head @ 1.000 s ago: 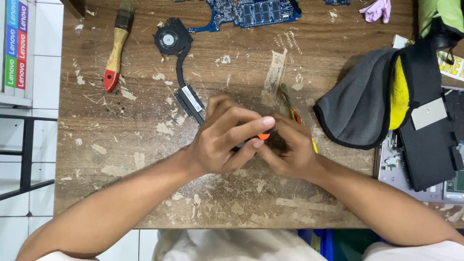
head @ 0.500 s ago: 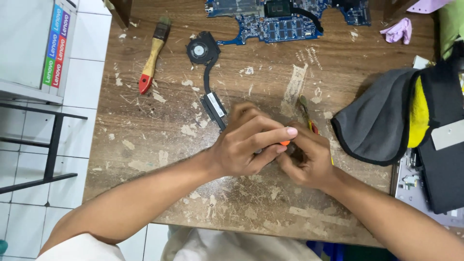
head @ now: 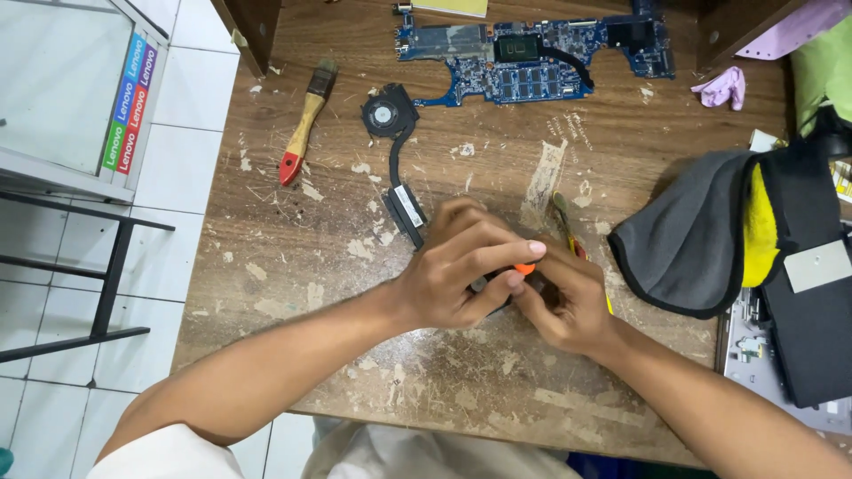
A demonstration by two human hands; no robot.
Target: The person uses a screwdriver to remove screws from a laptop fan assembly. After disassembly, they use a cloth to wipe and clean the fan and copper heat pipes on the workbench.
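— What's between the hands?
— A small orange piece [head: 524,268], pinched by the left hand [head: 461,266] and right hand [head: 568,302] over the scarred wooden table [head: 337,266], beside the black fan [head: 388,115].

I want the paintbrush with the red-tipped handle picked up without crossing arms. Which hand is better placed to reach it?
Left, probably. The paintbrush lies at the table's far left, on the same side as the left hand. The right hand sits farther right and would have to cross over the left.

Electronics repair workshop, scarred wooden workbench [head: 293,257], bare laptop motherboard [head: 532,53], cooling fan [head: 388,115]
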